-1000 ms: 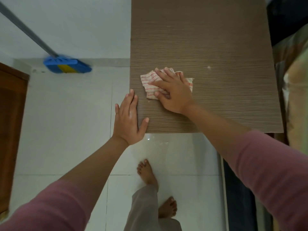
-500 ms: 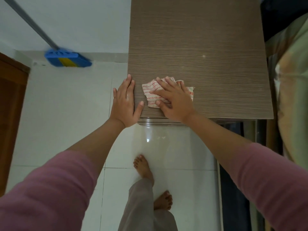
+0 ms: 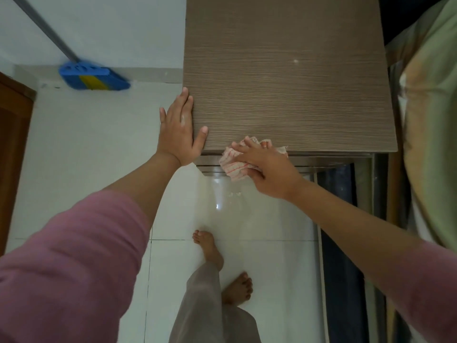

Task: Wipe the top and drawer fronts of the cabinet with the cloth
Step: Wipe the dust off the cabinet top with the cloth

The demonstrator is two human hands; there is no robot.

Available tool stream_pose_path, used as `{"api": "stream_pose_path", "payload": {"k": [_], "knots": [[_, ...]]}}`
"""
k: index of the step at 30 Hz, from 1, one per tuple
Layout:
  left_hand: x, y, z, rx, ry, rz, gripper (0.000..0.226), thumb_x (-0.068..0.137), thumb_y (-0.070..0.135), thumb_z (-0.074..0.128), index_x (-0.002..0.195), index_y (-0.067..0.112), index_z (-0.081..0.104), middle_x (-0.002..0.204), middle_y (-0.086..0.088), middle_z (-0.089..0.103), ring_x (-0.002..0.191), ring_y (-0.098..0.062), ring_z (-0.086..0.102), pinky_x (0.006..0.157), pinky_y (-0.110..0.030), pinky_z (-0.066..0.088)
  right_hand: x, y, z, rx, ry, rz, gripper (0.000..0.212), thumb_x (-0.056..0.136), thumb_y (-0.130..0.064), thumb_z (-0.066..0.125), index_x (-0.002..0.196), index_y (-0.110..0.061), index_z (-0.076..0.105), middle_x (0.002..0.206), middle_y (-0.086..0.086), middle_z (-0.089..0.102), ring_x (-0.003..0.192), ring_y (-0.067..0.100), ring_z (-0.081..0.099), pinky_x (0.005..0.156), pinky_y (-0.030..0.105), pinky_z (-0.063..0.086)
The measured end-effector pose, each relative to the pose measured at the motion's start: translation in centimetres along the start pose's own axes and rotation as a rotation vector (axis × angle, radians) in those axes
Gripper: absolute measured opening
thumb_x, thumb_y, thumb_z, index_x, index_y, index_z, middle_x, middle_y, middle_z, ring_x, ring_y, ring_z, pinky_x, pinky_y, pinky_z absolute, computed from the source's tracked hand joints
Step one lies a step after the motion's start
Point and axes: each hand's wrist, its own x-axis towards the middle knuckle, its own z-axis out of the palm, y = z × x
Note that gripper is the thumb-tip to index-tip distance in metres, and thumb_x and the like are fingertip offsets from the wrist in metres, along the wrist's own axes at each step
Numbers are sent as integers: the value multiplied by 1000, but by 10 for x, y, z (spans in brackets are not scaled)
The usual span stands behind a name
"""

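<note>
The cabinet top (image 3: 284, 90) is brown wood grain and fills the upper middle of the head view. Thin strips of the drawer fronts (image 3: 333, 163) show just under its near edge. My right hand (image 3: 269, 169) presses a white cloth with red stripes (image 3: 232, 162) over the near edge of the top, draped down onto the uppermost drawer front. My left hand (image 3: 178, 129) lies flat against the cabinet's left side near the front corner, thumb resting on the top, holding nothing.
A blue and yellow broom head (image 3: 91, 79) leans at the wall on the left. A brown wooden door (image 3: 12, 149) stands at the far left. Draped fabric (image 3: 430, 125) hangs to the right of the cabinet. My bare feet (image 3: 210, 248) stand on white floor tiles.
My right hand has dragged the cloth toward me from the top's front left area, down over the near edge. My left hand slid farther back along the cabinet's left edge.
</note>
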Motion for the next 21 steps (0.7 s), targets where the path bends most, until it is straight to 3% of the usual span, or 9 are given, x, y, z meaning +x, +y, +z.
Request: {"api": "stream_pose_path", "payload": {"k": [1,3,5,9,12,15,17,19,21], "knots": [[0,0,0,1,2,-1,71,88,45,38,140,-1,26,153,-17,19,138,-31,23,108,-62,9,-5,-3,-7,15,-21,18,41,88,-3,54,128,-14,56,139,4,50,132,18,41,112,33,22],[0,0,0,4,9,-1,71,88,46,37,140,-1,27,153,-17,19,138,-31,23,108,-61,9,-14,-8,-23,16,9,53,37,88,-2,54,123,-12,60,117,5,66,93,10,62,86,7,40],[0,0,1,3,12,-2,72,88,47,37,140,-1,27,153,-17,19,138,-31,23,108,-61,9,-21,-8,-37,78,142,85,33,88,-2,54,119,-11,61,94,0,68,70,6,60,65,7,44],[0,0,0,-1,8,1,72,87,46,37,140,-1,27,153,-17,19,139,-30,23,109,-61,9,-17,17,-48,146,466,251,27,93,-16,52,119,-14,59,96,0,69,82,15,67,71,30,56],[0,0,0,-2,3,1,72,87,46,37,140,-2,28,152,-17,19,138,-31,23,108,-61,10,-8,29,-39,126,570,356,31,94,-19,52,123,-11,58,108,5,67,96,20,63,83,35,52],[1,-1,-1,-8,-3,1,71,88,46,38,140,-1,28,152,-18,20,138,-31,23,109,-61,11,2,21,-13,72,540,344,33,93,-15,53,125,-10,56,126,10,60,118,29,54,96,27,40],[1,0,-1,-11,-7,-4,71,88,45,38,140,-1,28,152,-18,20,138,-31,23,108,-60,11,9,6,6,109,496,310,36,92,-12,53,128,-11,54,134,9,55,129,27,45,107,41,36],[1,0,-1,-18,-16,-8,71,88,45,39,140,-2,28,152,-18,19,139,-31,22,108,-60,11,14,-9,20,139,443,245,37,89,-9,53,126,-11,56,134,7,56,130,25,45,107,51,35],[2,2,-3,-16,-28,-13,71,88,44,39,140,-2,27,153,-18,18,139,-31,21,108,-60,11,17,-23,26,196,380,185,35,86,-10,55,121,-9,60,126,9,61,121,25,54,104,42,40]]}}
